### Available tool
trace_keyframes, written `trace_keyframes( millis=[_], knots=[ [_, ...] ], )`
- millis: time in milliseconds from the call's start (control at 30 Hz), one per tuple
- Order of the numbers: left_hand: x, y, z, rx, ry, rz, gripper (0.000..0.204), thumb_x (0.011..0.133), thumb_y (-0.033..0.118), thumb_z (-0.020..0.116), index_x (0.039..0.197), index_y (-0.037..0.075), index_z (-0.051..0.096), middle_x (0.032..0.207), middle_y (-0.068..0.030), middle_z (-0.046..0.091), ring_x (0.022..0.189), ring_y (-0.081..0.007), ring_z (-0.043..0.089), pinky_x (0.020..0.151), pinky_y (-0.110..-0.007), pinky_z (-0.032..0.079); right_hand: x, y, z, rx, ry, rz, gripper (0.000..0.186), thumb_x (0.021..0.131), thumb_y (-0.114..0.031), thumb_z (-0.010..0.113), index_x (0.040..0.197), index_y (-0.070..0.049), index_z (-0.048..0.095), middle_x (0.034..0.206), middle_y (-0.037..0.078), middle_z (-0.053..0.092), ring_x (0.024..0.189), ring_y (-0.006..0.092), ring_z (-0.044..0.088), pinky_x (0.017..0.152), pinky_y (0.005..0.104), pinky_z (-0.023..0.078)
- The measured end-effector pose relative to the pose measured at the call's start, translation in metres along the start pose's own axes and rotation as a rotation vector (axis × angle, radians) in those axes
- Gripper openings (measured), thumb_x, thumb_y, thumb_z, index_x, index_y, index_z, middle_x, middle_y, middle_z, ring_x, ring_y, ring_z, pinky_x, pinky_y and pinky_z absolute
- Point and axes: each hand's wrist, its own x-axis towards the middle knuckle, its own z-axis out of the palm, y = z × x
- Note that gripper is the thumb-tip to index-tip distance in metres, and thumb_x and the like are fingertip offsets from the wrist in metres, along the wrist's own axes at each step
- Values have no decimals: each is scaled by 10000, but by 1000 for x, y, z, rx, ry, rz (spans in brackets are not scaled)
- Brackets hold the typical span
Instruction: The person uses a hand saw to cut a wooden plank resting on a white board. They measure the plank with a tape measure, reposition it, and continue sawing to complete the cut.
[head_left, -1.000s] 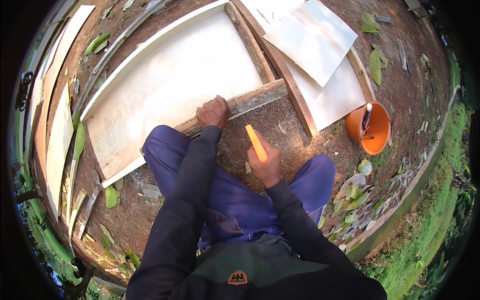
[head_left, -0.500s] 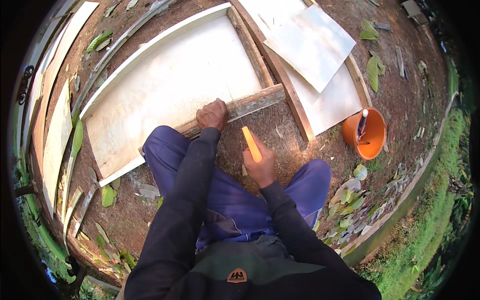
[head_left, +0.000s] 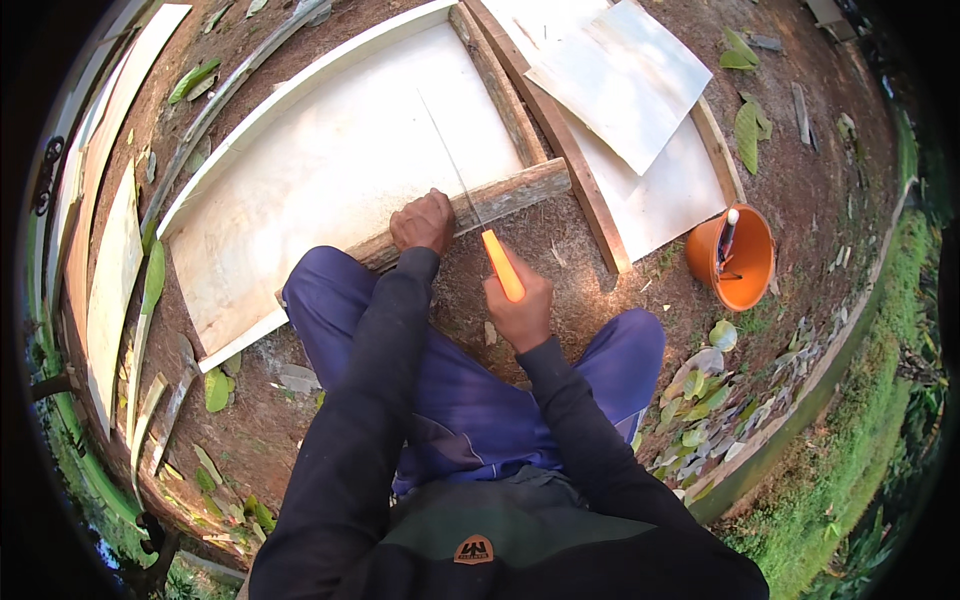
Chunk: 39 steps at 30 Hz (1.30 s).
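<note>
My right hand (head_left: 522, 306) is wrapped round the orange handle of a handsaw (head_left: 503, 265). The saw's thin blade lies across a rough wooden batten (head_left: 515, 196) and reaches out over a pale plywood panel (head_left: 340, 140). Just left of the blade, my left hand (head_left: 423, 221) is closed over the same batten and presses on it. The batten runs along the near side of the panel, its left part hidden by my left arm and knee. Another batten (head_left: 497, 85) edges the panel on the right.
A second framed panel (head_left: 670, 210) stands to the right with a loose plywood sheet (head_left: 625, 85) on top. An orange bucket (head_left: 702, 262) holding a few tools is near my right knee. Long boards (head_left: 115, 280) lie at the left. Leaves (head_left: 700, 390) litter the ground.
My right hand and the saw have moved slightly forward, so more of the blade shows beyond the batten. My left hand keeps its place on the batten.
</note>
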Motion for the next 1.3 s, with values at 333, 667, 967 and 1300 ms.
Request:
trace_keyframes(
  millis=[333,667,967,1300],
  knots=[
    [-5,0,-7,-13,53,-81,521,1037,309,411,722,50,734,794,-172,748,711,-356,712,799,-493,531,-131,3,-77,-7,-33,1,555,782,39,641,1337,51,652,955,199,765,757,259,767,719,341,597],
    [1,-2,-1,25,106,-25,510,1030,294,425,698,57,732,719,-174,729,639,-352,696,738,-511,533,-104,14,-51,7,-45,51,556,790,31,650,1346,45,646,1084,227,758,845,288,784,761,348,609],
    [5,-6,13,69,93,-1,528,1035,306,420,684,56,724,697,-178,719,629,-352,695,725,-499,536,3,9,11,53,-1,43,475,827,-46,652,1298,13,678,918,215,740,687,283,728,672,372,571],
    [-5,-5,0,46,5,-68,505,1031,300,421,696,63,714,686,-172,711,626,-339,696,722,-500,537,-107,8,-52,31,-57,87,544,799,45,641,1343,48,649,1038,204,775,861,229,783,766,316,597]
  ],
)
